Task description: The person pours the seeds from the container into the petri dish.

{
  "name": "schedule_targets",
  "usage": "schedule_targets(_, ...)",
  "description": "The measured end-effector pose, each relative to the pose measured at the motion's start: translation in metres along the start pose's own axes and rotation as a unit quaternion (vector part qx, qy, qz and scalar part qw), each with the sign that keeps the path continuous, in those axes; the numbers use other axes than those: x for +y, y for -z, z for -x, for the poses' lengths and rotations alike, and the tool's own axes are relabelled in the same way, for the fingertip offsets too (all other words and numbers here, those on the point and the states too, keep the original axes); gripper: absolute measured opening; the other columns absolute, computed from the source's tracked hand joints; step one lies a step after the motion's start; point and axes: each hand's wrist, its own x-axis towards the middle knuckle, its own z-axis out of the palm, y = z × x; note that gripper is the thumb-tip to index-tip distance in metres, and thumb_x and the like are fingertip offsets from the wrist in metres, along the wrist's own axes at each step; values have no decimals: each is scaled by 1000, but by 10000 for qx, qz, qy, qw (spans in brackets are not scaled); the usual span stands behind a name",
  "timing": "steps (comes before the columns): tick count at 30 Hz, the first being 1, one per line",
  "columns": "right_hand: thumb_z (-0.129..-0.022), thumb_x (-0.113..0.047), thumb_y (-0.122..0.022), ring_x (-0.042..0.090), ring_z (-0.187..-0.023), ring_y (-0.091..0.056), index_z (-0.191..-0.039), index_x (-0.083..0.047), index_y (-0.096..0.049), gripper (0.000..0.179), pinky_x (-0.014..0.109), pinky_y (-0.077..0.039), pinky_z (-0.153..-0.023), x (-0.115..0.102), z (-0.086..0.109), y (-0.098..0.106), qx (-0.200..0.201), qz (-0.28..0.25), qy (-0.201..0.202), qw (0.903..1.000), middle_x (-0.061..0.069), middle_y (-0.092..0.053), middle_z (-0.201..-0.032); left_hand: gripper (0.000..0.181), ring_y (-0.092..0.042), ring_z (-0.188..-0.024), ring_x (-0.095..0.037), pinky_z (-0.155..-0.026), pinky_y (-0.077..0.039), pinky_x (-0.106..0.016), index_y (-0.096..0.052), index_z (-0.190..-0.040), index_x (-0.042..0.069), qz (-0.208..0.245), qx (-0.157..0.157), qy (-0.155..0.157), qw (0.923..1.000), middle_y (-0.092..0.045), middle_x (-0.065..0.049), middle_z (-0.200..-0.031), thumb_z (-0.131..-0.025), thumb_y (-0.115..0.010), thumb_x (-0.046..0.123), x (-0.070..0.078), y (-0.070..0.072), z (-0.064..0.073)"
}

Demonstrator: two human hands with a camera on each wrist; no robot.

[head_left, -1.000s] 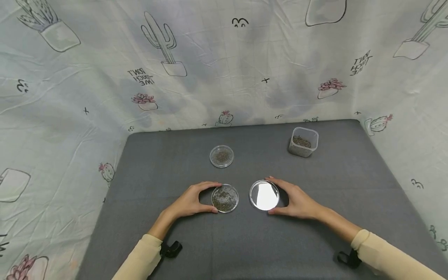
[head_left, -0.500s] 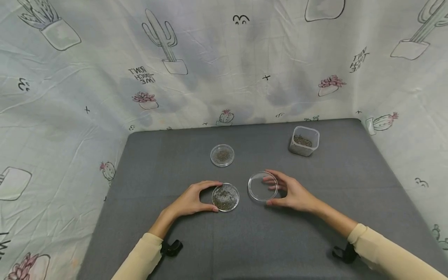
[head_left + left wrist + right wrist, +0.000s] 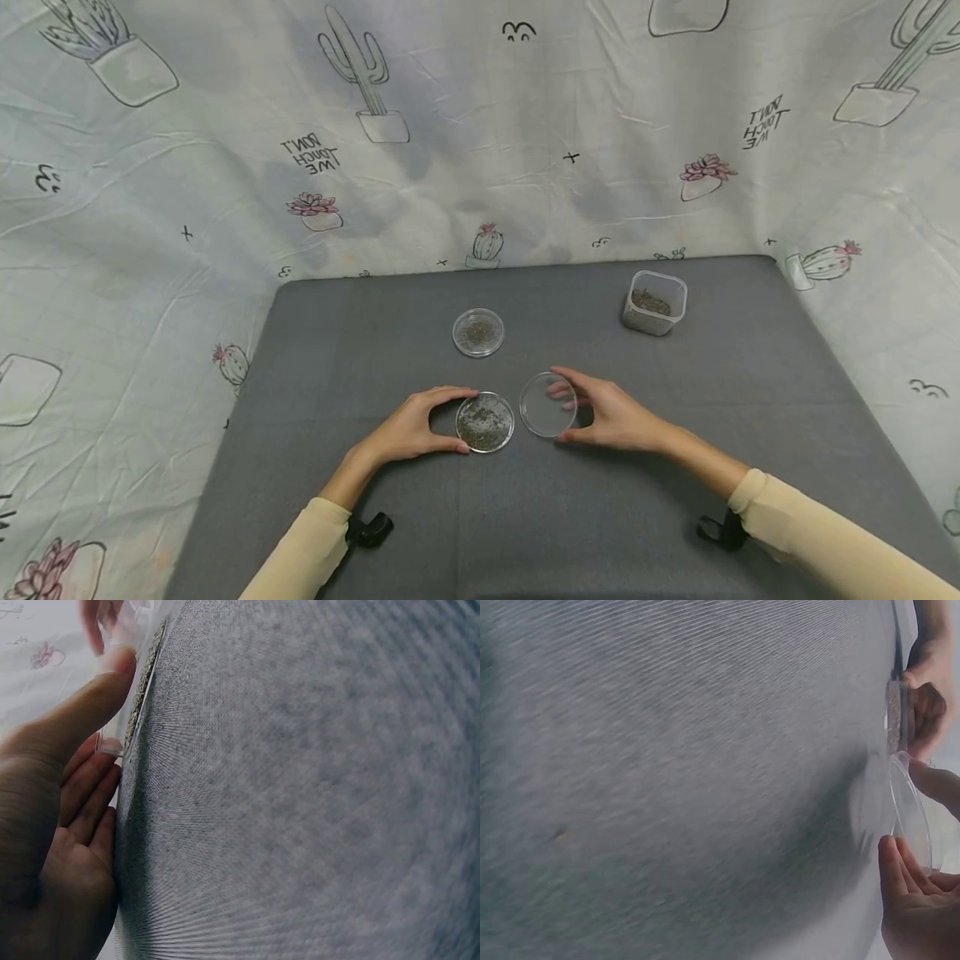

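A round clear petri dish with dark, crumbly, herb-like bits in it sits on the grey cloth. My left hand holds it by the rim, thumb on the near side and a finger on the far side. Just to its right, my right hand grips a clear petri dish lid by its edges, raised off the cloth. The lid looks tilted in the right wrist view and has nothing in it. In the left wrist view the left thumb lies against the dish wall, with the bits in a thin layer.
A second petri dish with brownish bits stands behind the held dish. At the back right is a square clear plastic tub partly filled with similar material. Grey cloth covers the table, and a cactus-print curtain hangs around it.
My right hand has lifted the lid, tilted it and moved it left toward the held dish; its bright glare is gone. The left hand and its dish stay in place.
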Motion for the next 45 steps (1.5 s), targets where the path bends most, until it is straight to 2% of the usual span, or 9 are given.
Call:
schedule_targets(5, -81, -5, -94, 41, -124, -74, -161, 11, -39, 98, 43, -62, -106, -7, -6, -5, -77, -6, 62, 10000, 27, -69, -142, 82, -59, -148, -20, -124, -48, -48, -63, -153, 26, 3, -20, 57, 10000, -65, 3, -155, -80, -98, 36, 0, -1, 0)
schedule_targets(10, -81, -11, -96, 40, -131, -71, -159, 9, -43, 97, 48, -57, -113, -10, -11, -9, 24, 204, 115, 9997, 24, -69, -146, 82, -59, -148, -21, -124, -49, -49, -63, -153, 25, -4, -38, 54, 10000, -64, 2, -155, -80, -98, 37, 0, -1, 0)
schedule_targets(17, -83, -21, -97, 42, -143, -62, -159, 5, -46, 96, 47, -53, -119, -15, -20, -16, 140, 206, 171, 9995, 26, -57, -159, 82, -60, -147, -22, -123, -49, -49, -64, -153, 24, 3, -7, 24, 10000, -65, 1, -155, -80, -98, 37, 1, -1, 1)
schedule_targets(20, -83, -19, -97, 41, -147, -59, -160, 4, -46, 96, 45, -50, -122, -18, -26, -20, 126, 157, 254, 9995, 26, -55, -162, 81, -60, -147, -23, -123, -49, -49, -64, -153, 23, 1, 2, 11, 10000, -65, 1, -155, -80, -98, 37, 1, -1, 1)
schedule_targets(26, -81, -16, -98, 41, -150, -56, -159, 5, -47, 96, 43, -48, -124, -19, -37, -28, 31, 126, 670, 9977, 27, -53, -162, 81, -59, -148, -22, -123, -49, -49, -63, -153, 24, 16, -41, 107, 9999, -64, 2, -155, -81, -97, 37, 1, -1, 1)
schedule_targets(29, -81, -18, -98, 37, -151, -55, -160, 2, -49, 95, 44, -48, -125, -20, -43, -33, -1, 308, 850, 9959, 23, -56, -161, 82, -58, -148, -21, -124, -49, -49, -62, -154, 25, 10, -65, 139, 9999, -64, 2, -156, -81, -97, 37, 0, -1, 1)
schedule_targets(35, -81, -31, -98, 29, -147, -58, -159, -7, -52, 94, 51, -52, -121, -20, -53, -45, -40, 1099, 1196, 9867, 9, -58, -158, 82, -59, -148, -22, -124, -49, -50, -61, -155, 26, -26, -45, 99, 9999, -64, 2, -156, -82, -97, 39, 1, -1, 1)
schedule_targets(41, -83, -33, -97, 27, -149, -57, -160, -7, -52, 93, 49, -52, -121, -22, -57, -53, -343, 1253, 1234, 9838, 8, -55, -161, 84, -60, -147, -24, -123, -49, -50, -60, -155, 22, -102, 52, 83, 9999, -65, 0, -155, -82, -97, 38, 2, -2, 2)
schedule_targets(45, -84, -36, -97, 28, -149, -58, -159, -5, -51, 94, 50, -53, -120, -23, -58, -57, -478, 1403, 1390, 9791, 12, -57, -160, 95, -60, -147, -25, -123, -49, -52, -52, -162, 17, -96, 86, 85, 9999, -67, 0, -154, -80, -98, 35, 1, -2, 2)
